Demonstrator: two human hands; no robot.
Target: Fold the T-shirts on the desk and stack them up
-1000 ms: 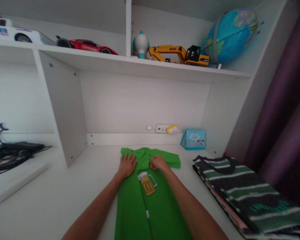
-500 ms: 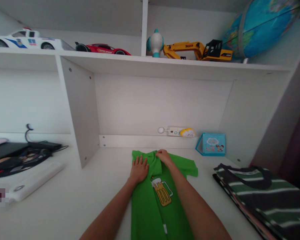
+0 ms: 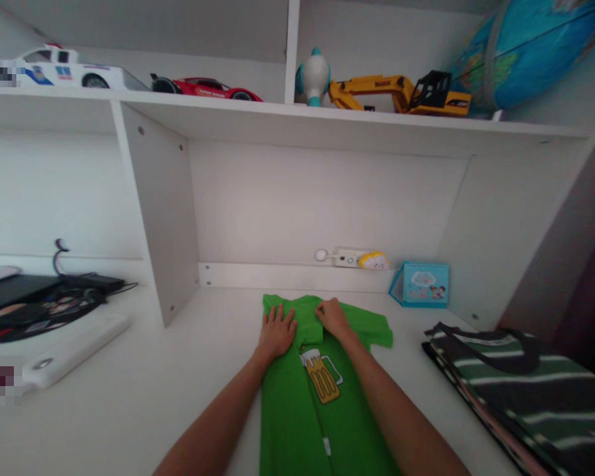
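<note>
The green T-shirt [image 3: 286, 423] is lying on the white desk [image 3: 153, 383], in front of the person, with one part folded over its front. The left hand [image 3: 277, 332] is pressing flat upon the upper left part of it, and its fingers are spreading apart. The right hand [image 3: 334, 317] is touching the cloth near the upper edge of the folded part, with its fingers curled; whether they are pinching the fabric, I cannot tell. Below the hands a beer mug print [image 3: 322, 378] is showing (it is yellow, with white foam). A stack of folded clothes [image 3: 530, 377] is lying to the right, and a blue desk calendar [image 3: 426, 284] is standing behind it.
</note>
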